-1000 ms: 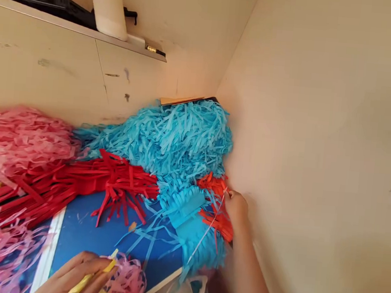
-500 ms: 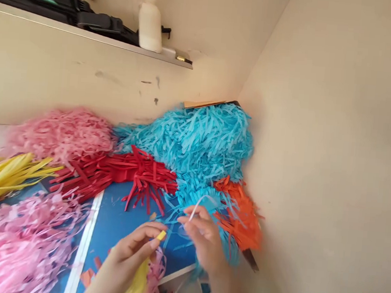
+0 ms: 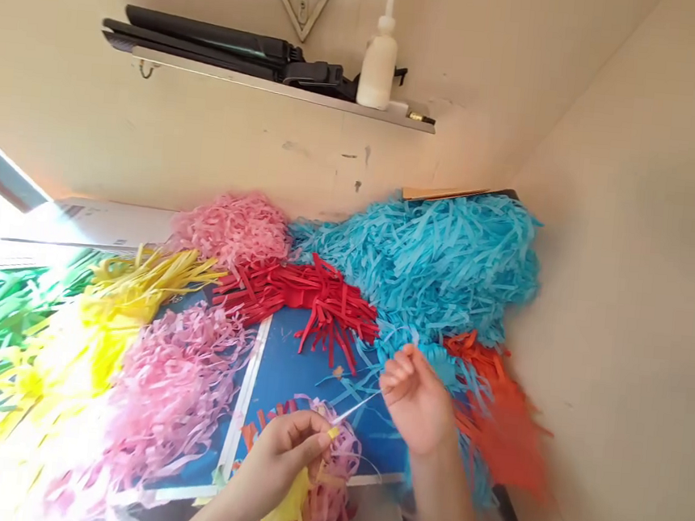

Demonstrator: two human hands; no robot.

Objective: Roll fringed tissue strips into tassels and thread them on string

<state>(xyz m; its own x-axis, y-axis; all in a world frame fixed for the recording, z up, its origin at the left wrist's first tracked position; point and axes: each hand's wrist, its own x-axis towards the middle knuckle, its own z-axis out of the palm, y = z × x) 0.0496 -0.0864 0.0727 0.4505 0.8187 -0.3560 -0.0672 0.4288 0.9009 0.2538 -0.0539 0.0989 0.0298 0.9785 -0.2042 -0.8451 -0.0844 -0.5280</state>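
Observation:
My left hand (image 3: 289, 450) is closed in a pinch on a small folded yellow end (image 3: 333, 433). A multicoloured paper-strip tassel (image 3: 331, 498), pink, yellow and orange, hangs below those fingers. From the pinch a thin white ribbon (image 3: 356, 410) runs taut, up and right, to my right hand (image 3: 417, 400). That hand is closed, its fingers curled round the ribbon's other end. Just behind it lies light blue shredded paper (image 3: 433, 260). Cut red paper strips (image 3: 302, 289) lie beyond the left hand.
A blue table (image 3: 291, 345) with white lines carries pink strips (image 3: 174, 391), yellow strips (image 3: 98, 328), green strips (image 3: 34, 290) and orange strips (image 3: 509, 429). A wall shelf (image 3: 230, 77) above holds a white bottle (image 3: 377, 68) and a black flat iron (image 3: 220, 43). A wall stands close on the right.
My right hand has moved up and away from the left, drawing the white ribbon straight. The left still pinches the yellow end. The view has swung left, showing green strips.

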